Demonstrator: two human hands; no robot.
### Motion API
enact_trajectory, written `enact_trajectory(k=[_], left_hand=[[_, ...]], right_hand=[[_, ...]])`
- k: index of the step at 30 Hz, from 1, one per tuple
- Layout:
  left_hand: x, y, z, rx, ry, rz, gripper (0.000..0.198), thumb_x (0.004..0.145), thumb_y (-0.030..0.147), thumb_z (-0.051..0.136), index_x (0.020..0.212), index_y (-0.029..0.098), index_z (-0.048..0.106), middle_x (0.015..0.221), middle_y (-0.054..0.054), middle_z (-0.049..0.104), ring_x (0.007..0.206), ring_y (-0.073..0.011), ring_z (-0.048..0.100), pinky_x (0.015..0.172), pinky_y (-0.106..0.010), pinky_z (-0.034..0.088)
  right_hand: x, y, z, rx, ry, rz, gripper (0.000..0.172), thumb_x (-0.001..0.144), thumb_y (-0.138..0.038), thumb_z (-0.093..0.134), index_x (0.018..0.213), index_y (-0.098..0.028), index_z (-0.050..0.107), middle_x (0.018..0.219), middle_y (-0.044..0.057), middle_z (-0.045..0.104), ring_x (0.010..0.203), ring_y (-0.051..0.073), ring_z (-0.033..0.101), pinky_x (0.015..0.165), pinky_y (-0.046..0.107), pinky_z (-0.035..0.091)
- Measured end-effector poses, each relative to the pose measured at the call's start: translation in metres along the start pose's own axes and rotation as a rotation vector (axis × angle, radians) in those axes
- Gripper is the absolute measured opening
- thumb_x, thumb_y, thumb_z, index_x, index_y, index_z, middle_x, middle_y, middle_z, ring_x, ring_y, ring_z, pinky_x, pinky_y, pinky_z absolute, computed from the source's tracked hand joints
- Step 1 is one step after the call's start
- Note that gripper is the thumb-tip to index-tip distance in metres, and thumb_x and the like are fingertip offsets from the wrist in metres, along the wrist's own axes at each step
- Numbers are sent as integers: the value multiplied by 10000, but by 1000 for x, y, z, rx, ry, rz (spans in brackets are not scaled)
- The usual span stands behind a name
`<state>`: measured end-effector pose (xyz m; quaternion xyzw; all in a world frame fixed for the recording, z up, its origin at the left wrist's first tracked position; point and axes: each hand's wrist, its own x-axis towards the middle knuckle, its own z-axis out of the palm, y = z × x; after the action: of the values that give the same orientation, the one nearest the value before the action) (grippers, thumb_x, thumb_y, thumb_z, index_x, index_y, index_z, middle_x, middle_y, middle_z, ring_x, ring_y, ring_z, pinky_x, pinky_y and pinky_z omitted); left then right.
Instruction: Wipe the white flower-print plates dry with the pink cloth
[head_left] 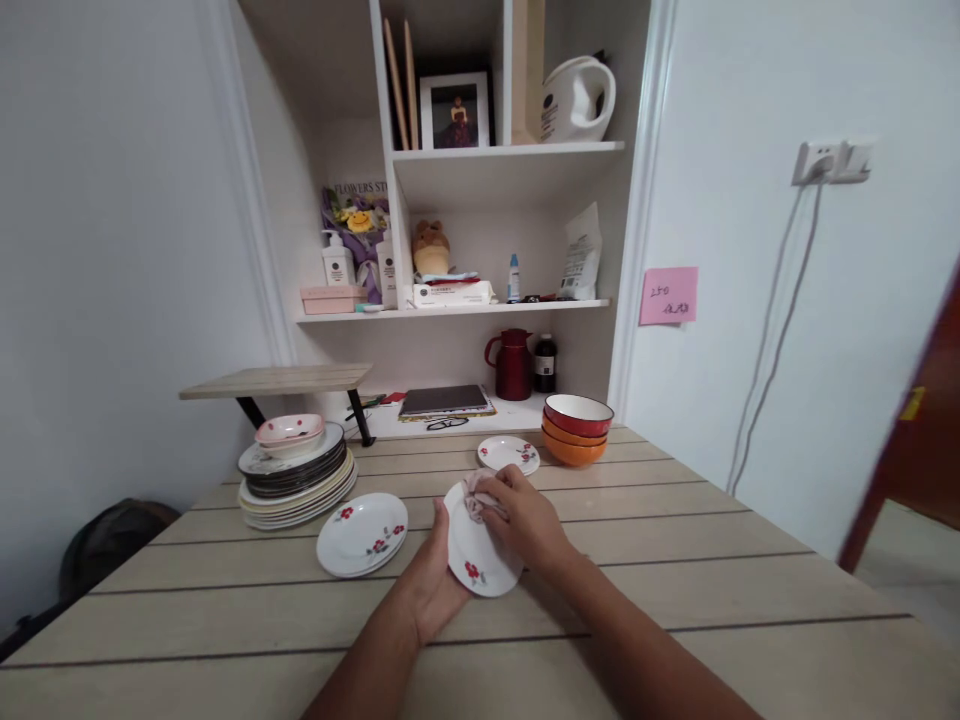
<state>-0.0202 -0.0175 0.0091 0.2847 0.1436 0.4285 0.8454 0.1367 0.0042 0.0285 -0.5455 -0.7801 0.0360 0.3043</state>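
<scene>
My left hand point(431, 580) grips a small white plate with red flowers point(476, 562) by its left edge and tilts it up over the wooden table point(675, 560). My right hand point(525, 515) presses a crumpled pinkish cloth point(475, 497) against the top of that plate's face, fingers curled round the cloth. Two matching flowered plates lie flat on the table: a larger one point(362, 533) to the left of my hands and a smaller one point(508, 453) just behind them.
A tall stack of plates point(296, 485) topped by a pink bowl point(289, 432) stands at the left. Stacked red and orange bowls point(577, 428) sit at the back right. Behind the table is a white shelf unit point(502, 160) holding a red jug point(512, 365), bottles and a kettle.
</scene>
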Motion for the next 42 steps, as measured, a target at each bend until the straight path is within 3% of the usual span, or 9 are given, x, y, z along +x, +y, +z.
enact_trajectory(k=[11, 16, 20, 24, 28, 32, 39, 42], left_hand=[[1, -4, 0, -29, 42, 50, 682, 810, 695, 426, 1251, 196, 576, 1152, -142, 687, 1120, -295, 613, 977, -469, 431], [0, 0, -4, -20, 156, 153, 659, 841, 662, 421, 1160, 127, 635, 1023, -159, 725, 1011, -290, 667, 869, -409, 509], [-1, 10, -9, -47, 259, 174, 708, 853, 659, 405, 1203, 81, 616, 1013, -186, 727, 980, -313, 679, 829, -420, 534], [0, 18, -16, -119, 256, 236, 740, 850, 668, 397, 1314, 111, 545, 1105, -181, 707, 1056, -315, 654, 922, -446, 497], [1, 23, -18, -125, 249, 377, 668, 869, 625, 413, 1362, 184, 503, 1201, -157, 671, 1141, -299, 611, 1012, -480, 430], [1, 24, -16, -133, 227, 411, 640, 867, 614, 435, 1389, 246, 467, 1279, -141, 627, 1196, -305, 572, 1036, -532, 392], [3, 12, -14, -83, 55, 229, 646, 895, 576, 415, 1428, 212, 407, 1335, -147, 583, 1219, -287, 556, 1086, -488, 347], [4, 6, -14, -46, 4, 143, 586, 927, 501, 412, 1431, 202, 400, 1319, -139, 600, 1207, -272, 567, 1090, -461, 345]], right_hand=[[-6, -17, 3, 198, -99, -294, 371, 793, -154, 570, 1131, -290, 641, 1125, 49, 516, 1015, 189, 535, 872, 299, 435], [-11, -25, -3, 268, -215, -406, 397, 761, -109, 580, 1098, -299, 668, 1144, 42, 519, 1060, 188, 521, 919, 301, 422], [-15, -30, -5, 288, -352, -432, 378, 756, -134, 616, 1081, -317, 678, 1152, 23, 530, 1072, 184, 522, 933, 305, 419], [-14, -24, -7, 281, -381, -400, 384, 743, -127, 628, 1068, -323, 688, 1154, 18, 534, 1070, 179, 530, 927, 289, 419], [-9, -10, -11, 219, -311, -269, 403, 733, -128, 617, 1081, -323, 674, 1144, 15, 531, 992, 170, 562, 888, 280, 427], [-4, 1, -14, 145, -224, -115, 424, 760, -176, 601, 1153, -332, 630, 1160, 17, 532, 954, 168, 581, 861, 277, 424], [-2, 4, -10, 18, -191, -38, 351, 786, -260, 600, 1134, -306, 622, 1173, 42, 548, 959, 197, 585, 768, 276, 404], [0, 7, -10, -2, -174, 18, 414, 769, -246, 606, 1179, -293, 571, 1198, 44, 556, 972, 206, 582, 745, 276, 387]])
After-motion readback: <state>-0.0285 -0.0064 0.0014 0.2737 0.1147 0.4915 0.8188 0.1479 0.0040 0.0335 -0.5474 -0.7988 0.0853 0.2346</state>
